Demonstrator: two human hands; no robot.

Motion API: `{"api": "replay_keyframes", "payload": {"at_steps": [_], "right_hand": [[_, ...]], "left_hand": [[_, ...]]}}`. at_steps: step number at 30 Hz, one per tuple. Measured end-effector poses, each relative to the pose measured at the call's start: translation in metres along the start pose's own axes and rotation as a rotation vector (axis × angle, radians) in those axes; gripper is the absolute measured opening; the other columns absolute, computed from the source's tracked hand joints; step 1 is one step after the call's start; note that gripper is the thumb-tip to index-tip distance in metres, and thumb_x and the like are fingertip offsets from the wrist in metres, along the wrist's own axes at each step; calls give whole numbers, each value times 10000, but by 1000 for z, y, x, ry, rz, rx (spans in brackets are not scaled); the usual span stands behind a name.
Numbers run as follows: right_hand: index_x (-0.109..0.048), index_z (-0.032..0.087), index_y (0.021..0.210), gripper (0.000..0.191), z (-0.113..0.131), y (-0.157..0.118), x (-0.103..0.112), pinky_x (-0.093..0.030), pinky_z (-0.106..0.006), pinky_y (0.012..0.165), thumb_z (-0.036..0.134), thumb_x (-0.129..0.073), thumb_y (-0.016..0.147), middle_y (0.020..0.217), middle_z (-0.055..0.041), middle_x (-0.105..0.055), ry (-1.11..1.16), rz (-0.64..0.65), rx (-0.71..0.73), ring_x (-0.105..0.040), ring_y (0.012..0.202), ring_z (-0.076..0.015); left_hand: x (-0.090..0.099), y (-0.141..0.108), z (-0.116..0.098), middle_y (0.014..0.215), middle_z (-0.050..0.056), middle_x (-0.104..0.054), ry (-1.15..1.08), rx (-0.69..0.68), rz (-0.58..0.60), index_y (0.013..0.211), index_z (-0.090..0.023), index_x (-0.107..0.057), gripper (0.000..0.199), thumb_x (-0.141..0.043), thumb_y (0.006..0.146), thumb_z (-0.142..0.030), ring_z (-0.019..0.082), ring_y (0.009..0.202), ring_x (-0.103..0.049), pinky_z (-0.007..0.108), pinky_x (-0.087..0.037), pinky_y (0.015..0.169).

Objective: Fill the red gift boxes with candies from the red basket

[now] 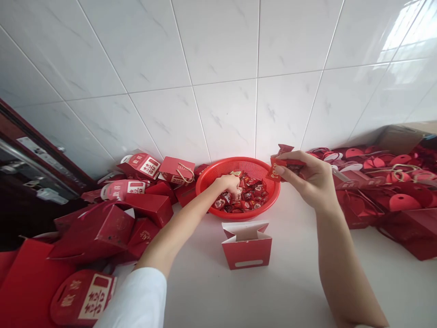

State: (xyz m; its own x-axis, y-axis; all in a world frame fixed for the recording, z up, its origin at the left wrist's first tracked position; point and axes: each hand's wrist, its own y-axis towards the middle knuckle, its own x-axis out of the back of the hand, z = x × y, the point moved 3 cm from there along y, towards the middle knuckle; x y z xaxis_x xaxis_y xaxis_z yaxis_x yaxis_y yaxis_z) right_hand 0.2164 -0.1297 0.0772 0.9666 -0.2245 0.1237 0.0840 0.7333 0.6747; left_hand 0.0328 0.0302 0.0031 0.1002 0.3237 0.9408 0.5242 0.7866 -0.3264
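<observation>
My left hand (232, 184) reaches down into a red plastic basket (205, 175) of small wrapped candies (251, 196). Its fingertips are among the candies, so what they grip, if anything, is hidden. To the right of the basket, raised above its rim, my right hand (302, 175) pinches several red wrapped candies (276, 167) between thumb and fingers. A small red paper box (247, 253) stands upright on the white table (290, 273) just in front of the basket, its top flaps open.
Closed red gift boxes (146, 205) are heaped at the left. More red boxes (358, 205) with rope handles stand in rows at the right, near a cardboard box (392, 139). A tiled wall (225, 114) rises behind the basket.
</observation>
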Motion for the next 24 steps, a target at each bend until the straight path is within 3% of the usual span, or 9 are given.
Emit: {"api": "replay_keyframes", "payload": {"at_steps": [3, 7, 11, 15, 19, 24], "right_hand": [[-754, 219, 1000, 232, 0, 0, 0, -664, -369, 740, 405, -769, 862, 941, -69, -767, -7, 6, 3, -737, 940, -253], [-754, 218, 992, 221, 0, 0, 0, -664, -369, 735, 396, -770, 861, 943, -64, -766, -20, -3, 5, -737, 903, -243], [-755, 222, 1001, 215, 0, 0, 1, -658, -372, 734, 390, -765, 868, 967, -68, -767, -32, -8, 6, -739, 906, -248], [-760, 235, 992, 211, -1, 1, 4, -651, -380, 735, 397, -775, 858, 986, -68, -769, -53, -28, 4, -735, 920, -257], [-761, 236, 991, 214, -2, 2, 3, -654, -386, 747, 406, -769, 861, 985, -71, -768, -57, -26, 2, -730, 971, -274], [-762, 232, 999, 195, -2, 2, 2, -656, -384, 779, 375, -765, 866, 1001, -65, -771, -72, -29, 24, -737, 959, -257]], "left_hand": [[1, 0, -11, 936, 99, -752, 44, -53, -1, 763, -206, -742, 170, -774, 607, -266, 313, 999, -669, 349, -522, 825], [-4, 10, -35, 1082, 29, -778, 46, -168, 4, 1039, -279, -771, 342, -653, 735, -175, 233, 1026, -688, 289, -515, 890], [-12, 21, -50, 1116, 123, -768, 103, -158, 48, 1048, -184, -777, 327, -703, 730, -171, 277, 986, -712, 319, -547, 862], [-10, 24, -44, 1225, 210, -715, 164, -42, -12, 1088, -127, -758, 387, -741, 703, -149, 361, 1163, -657, 403, -524, 988], [-4, 23, -27, 1246, 211, -706, 185, 59, -48, 1091, -134, -755, 389, -751, 703, -168, 397, 1323, -548, 446, -487, 1065], [-3, 27, -18, 1252, 198, -712, 180, 95, -49, 1102, -149, -757, 380, -738, 724, -177, 393, 1383, -495, 453, -457, 1099]]}}
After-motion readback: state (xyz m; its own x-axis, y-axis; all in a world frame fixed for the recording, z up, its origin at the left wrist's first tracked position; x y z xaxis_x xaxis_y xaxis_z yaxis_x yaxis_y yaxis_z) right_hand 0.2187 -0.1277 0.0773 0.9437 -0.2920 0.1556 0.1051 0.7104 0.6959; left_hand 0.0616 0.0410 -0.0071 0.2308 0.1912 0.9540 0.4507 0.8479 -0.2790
